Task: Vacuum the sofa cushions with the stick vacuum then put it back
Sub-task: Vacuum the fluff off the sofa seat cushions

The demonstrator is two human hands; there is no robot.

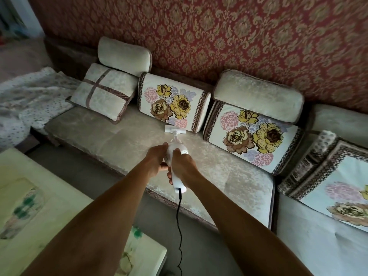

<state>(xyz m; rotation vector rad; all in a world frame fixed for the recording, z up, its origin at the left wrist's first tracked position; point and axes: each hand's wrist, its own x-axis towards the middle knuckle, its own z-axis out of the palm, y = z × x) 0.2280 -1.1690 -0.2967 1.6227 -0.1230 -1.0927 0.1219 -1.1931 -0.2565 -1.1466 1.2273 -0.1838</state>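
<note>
Sofa cushion (111, 136); fingers (172, 154) around vacuum (179, 184).

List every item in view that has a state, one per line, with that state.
Stick vacuum: held in both hands, nozzle down on the seat cushion.
Left hand: grips the vacuum body.
Right hand: grips the handle.
Nozzle: flat on the cushion, beside a floral pillow.
Seat cushion: in place on the sofa.
Floral pillow: leaning against the backrest.
Cord: hanging slack.
</note>
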